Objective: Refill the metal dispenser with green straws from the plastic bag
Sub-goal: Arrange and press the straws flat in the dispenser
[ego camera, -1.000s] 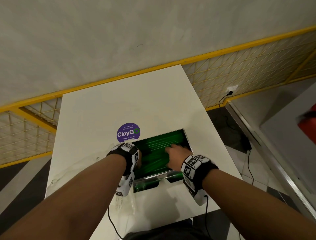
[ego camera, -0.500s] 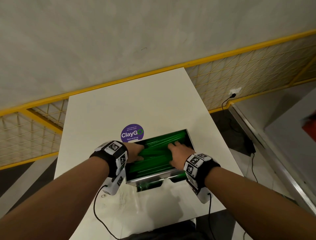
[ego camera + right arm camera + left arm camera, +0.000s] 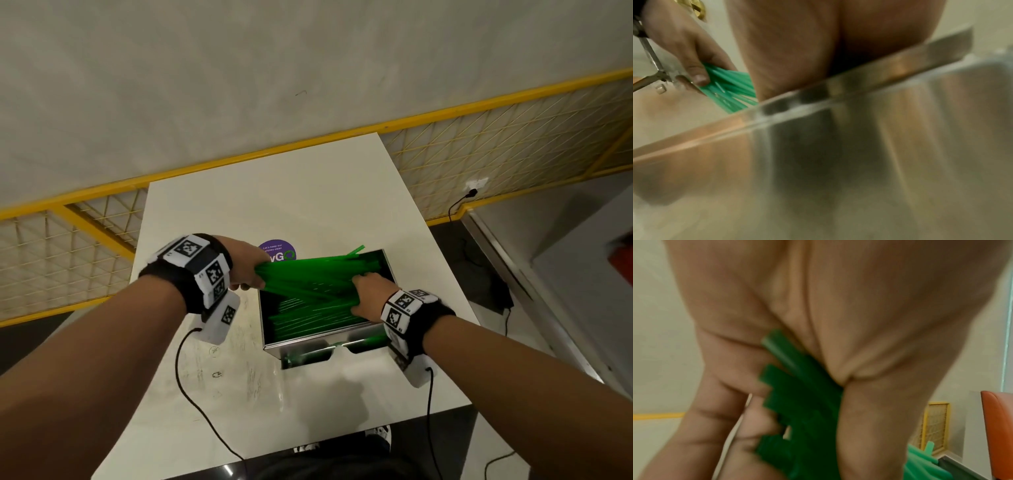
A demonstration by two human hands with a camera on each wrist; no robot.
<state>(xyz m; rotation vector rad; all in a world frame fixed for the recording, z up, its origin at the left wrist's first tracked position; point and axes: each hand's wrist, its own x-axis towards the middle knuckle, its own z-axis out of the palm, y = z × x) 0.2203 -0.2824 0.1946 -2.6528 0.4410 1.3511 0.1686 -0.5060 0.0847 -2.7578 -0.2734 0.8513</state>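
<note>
The open-topped metal dispenser (image 3: 305, 346) stands on the white table (image 3: 274, 192), with green straws (image 3: 308, 308) lying inside. My left hand (image 3: 246, 267) grips the left end of a bundle of straws (image 3: 308, 270) and holds it raised above the left rim, so the bundle slants across the opening. The left wrist view shows those straw ends (image 3: 803, 394) between curled fingers. My right hand (image 3: 371, 294) reaches into the right side and closes on straws there; the rim (image 3: 859, 78) hides its fingers in the right wrist view. I see no plastic bag clearly.
A purple round sticker (image 3: 277, 251) lies behind the dispenser. Faint marks, maybe clear film, show on the table at its left (image 3: 215, 349). Yellow mesh fencing (image 3: 513, 137) runs behind the table. Wrist cables (image 3: 191, 387) trail over the near edge. An orange seat (image 3: 996, 426) is at right.
My left hand went from lying on the straws in the dispenser to gripping a bundle and lifting its left end. The right hand stayed at the right side.
</note>
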